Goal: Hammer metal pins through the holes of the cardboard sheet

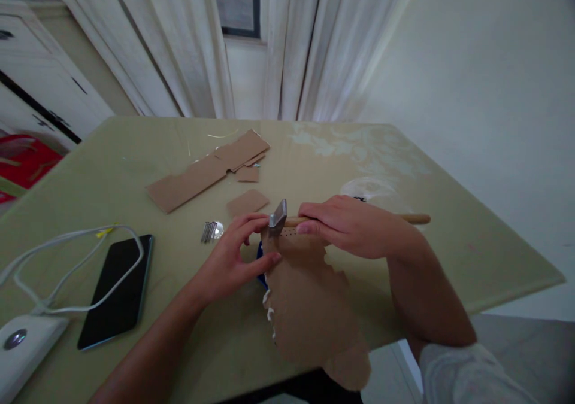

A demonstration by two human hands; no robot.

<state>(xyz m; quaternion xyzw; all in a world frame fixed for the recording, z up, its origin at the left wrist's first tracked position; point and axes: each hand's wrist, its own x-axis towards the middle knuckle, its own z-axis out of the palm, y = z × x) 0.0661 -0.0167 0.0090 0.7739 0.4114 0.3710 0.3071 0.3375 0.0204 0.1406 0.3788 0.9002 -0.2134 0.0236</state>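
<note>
The fingers (309,227) of the right hand (354,227) are closed around the wooden handle of a hammer (287,219), close to its metal head. The handle lies almost level and its free end comes out behind the wrist, to the right. The metal head is at the upper edge of a torn piece of cardboard (309,302), where a short row of small holes is seen.

The left hand (229,260) is just beside the hammer head. Its fingers (251,221) are bent and pinched together at the top left corner of the cardboard; the thumb presses on the cardboard edge. If there is a nail between the fingertips, I cannot tell, it is too small.

The cardboard piece lies on the desk (135,170) in front of the person and hangs over the near edge. Under its left side something blue and a white strip are partly visible.

Left of the left hand, a small bundle of nails (209,231) lies on the desk. More far are a small cardboard square (247,202) and a long cardboard strip (206,169). At the left side is a black phone (117,290) with a white cable (67,254) across it, and a white device (22,344) in the corner. Behind the desk hang white curtains (305,45).
</note>
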